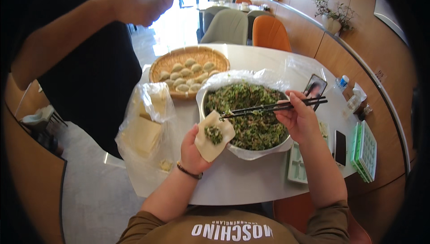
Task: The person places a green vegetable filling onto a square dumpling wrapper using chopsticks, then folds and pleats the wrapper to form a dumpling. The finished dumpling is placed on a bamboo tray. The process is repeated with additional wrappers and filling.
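Note:
Flat on my left hand [195, 153] lies a square dough wrapper [210, 151], with a small mound of green filling [213, 134] on it. My right hand [300, 118] grips a pair of black chopsticks [268, 107]; their tips reach the wrapper's upper right corner and carry bits of filling. Under the chopsticks stands a large metal bowl [202, 104] heaped with chopped green filling [245, 92], plastic film around its rim. To the left, a stack of wrappers [144, 134] sits in a clear plastic bag [169, 109].
Behind the bowl, a round woven tray [161, 62] holds several folded dumplings [185, 72]. A propped phone [315, 87], a flat phone [340, 148], a green-white tray [297, 166], stacked ice-cube trays [364, 151] and small bottles [352, 104] stand right. A person's fist [144, 5] is at upper left.

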Demonstrator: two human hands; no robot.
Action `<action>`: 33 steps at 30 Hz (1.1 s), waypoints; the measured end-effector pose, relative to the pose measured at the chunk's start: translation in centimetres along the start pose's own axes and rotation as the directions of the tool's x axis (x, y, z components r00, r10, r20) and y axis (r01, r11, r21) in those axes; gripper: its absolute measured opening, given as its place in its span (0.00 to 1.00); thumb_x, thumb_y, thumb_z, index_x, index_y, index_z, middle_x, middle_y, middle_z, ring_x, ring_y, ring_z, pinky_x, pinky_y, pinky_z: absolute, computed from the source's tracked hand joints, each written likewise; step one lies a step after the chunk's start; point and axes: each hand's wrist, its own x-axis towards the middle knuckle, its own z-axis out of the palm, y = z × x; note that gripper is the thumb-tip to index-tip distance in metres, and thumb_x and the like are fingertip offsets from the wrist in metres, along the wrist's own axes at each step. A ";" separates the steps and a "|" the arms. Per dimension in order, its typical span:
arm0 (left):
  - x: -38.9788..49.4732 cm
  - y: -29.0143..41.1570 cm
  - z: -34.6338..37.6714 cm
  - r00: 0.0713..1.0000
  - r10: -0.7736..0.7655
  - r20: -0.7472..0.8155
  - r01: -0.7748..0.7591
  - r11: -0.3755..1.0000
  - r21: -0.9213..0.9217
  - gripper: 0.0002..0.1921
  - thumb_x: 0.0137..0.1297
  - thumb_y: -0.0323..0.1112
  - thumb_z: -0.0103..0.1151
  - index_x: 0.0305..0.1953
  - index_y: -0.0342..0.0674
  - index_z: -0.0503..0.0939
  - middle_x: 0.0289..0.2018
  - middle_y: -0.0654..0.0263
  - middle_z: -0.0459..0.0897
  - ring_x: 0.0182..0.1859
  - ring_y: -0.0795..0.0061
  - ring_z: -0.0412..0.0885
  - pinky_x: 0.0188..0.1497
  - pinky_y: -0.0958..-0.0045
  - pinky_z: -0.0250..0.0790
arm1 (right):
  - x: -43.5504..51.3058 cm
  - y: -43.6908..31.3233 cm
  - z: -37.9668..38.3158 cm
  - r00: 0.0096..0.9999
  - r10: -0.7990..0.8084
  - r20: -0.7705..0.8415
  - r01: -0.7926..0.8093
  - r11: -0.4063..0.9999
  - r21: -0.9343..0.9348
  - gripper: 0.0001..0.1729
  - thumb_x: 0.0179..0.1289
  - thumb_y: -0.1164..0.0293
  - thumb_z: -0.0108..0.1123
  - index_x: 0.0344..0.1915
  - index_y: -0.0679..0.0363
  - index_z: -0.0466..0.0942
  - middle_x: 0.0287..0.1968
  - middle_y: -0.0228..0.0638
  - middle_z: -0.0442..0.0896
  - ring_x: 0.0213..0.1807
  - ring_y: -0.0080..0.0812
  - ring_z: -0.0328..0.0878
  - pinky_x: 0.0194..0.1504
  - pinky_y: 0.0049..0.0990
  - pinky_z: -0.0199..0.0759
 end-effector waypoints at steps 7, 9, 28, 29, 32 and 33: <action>-0.4 0.2 0.6 0.991 -0.027 0.133 0.032 0.999 -0.035 0.27 0.69 0.47 0.35 0.64 0.37 0.59 0.60 0.56 0.66 0.62 0.56 0.64 0.65 0.54 0.56 | -0.2 2.2 1.1 0.995 0.087 0.041 -0.084 0.994 -0.073 0.12 0.68 0.65 0.51 0.48 0.56 0.72 0.36 0.43 0.83 0.33 0.35 0.84 0.32 0.27 0.83; -0.4 0.3 0.8 0.992 -0.028 0.127 0.030 0.999 -0.019 0.28 0.69 0.48 0.36 0.64 0.37 0.59 0.60 0.55 0.65 0.62 0.56 0.64 0.66 0.54 0.55 | -0.1 2.6 1.2 0.993 0.118 0.015 -0.116 0.990 -0.084 0.12 0.68 0.65 0.51 0.49 0.55 0.72 0.37 0.42 0.83 0.33 0.35 0.84 0.31 0.27 0.82; -0.2 0.3 0.4 0.998 0.002 0.070 -0.007 0.998 0.062 0.32 0.67 0.54 0.37 0.65 0.38 0.57 0.61 0.53 0.64 0.61 0.56 0.67 0.58 0.57 0.65 | -1.0 2.2 2.0 0.997 0.078 0.014 -0.076 0.991 -0.108 0.12 0.67 0.65 0.53 0.47 0.58 0.72 0.34 0.41 0.82 0.33 0.35 0.83 0.32 0.27 0.81; -0.2 0.3 0.4 0.997 0.002 0.071 -0.007 0.998 0.062 0.32 0.67 0.54 0.37 0.65 0.38 0.57 0.61 0.53 0.64 0.60 0.56 0.67 0.57 0.57 0.66 | -0.9 2.2 2.0 0.997 0.070 0.019 -0.068 0.993 -0.101 0.12 0.67 0.65 0.53 0.47 0.59 0.72 0.34 0.41 0.81 0.33 0.35 0.83 0.32 0.27 0.81; -0.1 0.3 0.4 0.998 0.014 0.068 -0.018 0.998 0.060 0.32 0.67 0.55 0.37 0.65 0.38 0.57 0.61 0.53 0.64 0.60 0.55 0.67 0.57 0.57 0.66 | -1.0 1.6 2.1 1.000 0.025 0.007 -0.024 0.996 -0.086 0.12 0.67 0.66 0.53 0.47 0.59 0.71 0.34 0.41 0.81 0.33 0.35 0.83 0.32 0.26 0.81; -0.1 0.3 0.4 0.998 0.019 0.066 -0.023 0.998 0.059 0.32 0.67 0.55 0.37 0.65 0.38 0.57 0.61 0.53 0.64 0.60 0.55 0.67 0.57 0.57 0.66 | -1.0 1.4 2.1 1.000 0.005 -0.003 -0.005 0.997 -0.082 0.12 0.66 0.66 0.53 0.47 0.59 0.71 0.34 0.41 0.81 0.33 0.35 0.83 0.31 0.26 0.81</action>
